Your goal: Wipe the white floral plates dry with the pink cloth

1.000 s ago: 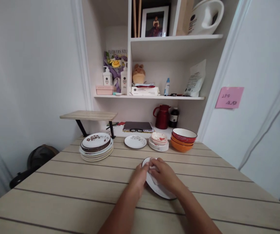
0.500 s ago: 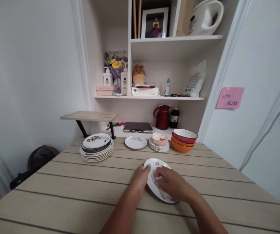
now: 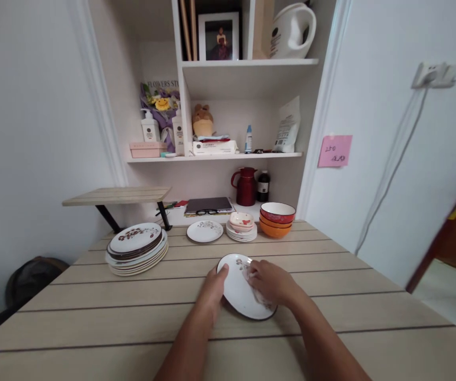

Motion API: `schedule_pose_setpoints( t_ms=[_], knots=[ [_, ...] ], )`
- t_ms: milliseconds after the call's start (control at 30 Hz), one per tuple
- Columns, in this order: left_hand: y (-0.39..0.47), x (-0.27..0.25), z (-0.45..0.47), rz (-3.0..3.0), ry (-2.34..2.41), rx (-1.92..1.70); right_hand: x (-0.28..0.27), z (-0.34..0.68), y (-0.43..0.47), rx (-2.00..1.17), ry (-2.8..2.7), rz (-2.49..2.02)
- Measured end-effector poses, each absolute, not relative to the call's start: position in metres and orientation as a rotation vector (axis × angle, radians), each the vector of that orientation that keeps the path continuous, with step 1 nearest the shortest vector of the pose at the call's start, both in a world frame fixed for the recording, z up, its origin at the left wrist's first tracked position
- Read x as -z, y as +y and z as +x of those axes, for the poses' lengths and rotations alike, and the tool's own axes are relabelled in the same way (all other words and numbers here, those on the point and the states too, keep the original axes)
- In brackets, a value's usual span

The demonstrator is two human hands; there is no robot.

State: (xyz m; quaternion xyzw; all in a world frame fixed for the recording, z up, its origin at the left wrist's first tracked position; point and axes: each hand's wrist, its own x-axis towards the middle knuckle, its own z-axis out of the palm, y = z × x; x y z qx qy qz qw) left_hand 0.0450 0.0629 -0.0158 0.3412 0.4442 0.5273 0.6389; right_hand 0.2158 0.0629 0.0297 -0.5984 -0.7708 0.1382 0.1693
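A white plate point(image 3: 238, 293) with a dark rim and a floral print is tilted above the front part of the table. My left hand point(image 3: 214, 286) grips its left edge, thumb on the upper face and fingers underneath. On the plate's right side, my right hand point(image 3: 272, 281) presses a crumpled pale cloth point(image 3: 257, 296) against the surface. The fingers are curled over the cloth, which is partly hidden beneath them. A flat white plate point(image 3: 205, 231) with a floral print lies farther back on the table.
A stack of plates point(image 3: 138, 248) stands at left by a small raised shelf point(image 3: 116, 196). Small dishes point(image 3: 242, 228) and nested bowls point(image 3: 277, 219) stand at the back right. Behind them are a laptop point(image 3: 208, 205), a red jug point(image 3: 246, 186) and a dark bottle point(image 3: 263, 185).
The camera view has turned right, so everything appears farther left. My right hand and the cloth have shifted toward the plate's right edge. My left hand keeps its hold.
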Motion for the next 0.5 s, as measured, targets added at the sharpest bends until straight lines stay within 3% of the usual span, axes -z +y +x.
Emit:
schedule_pose_setpoints(
  t_ms=[267, 500],
  knots=[
    [0.062, 0.013, 0.044, 0.776, 0.939, -1.252, -0.033, 0.178, 0.054, -0.607, -2.272, -1.098],
    [0.059, 0.008, 0.046, 0.768, 0.920, -1.219, -0.020, 0.180, 0.087, -0.449, -1.948, -1.251]
  ],
)
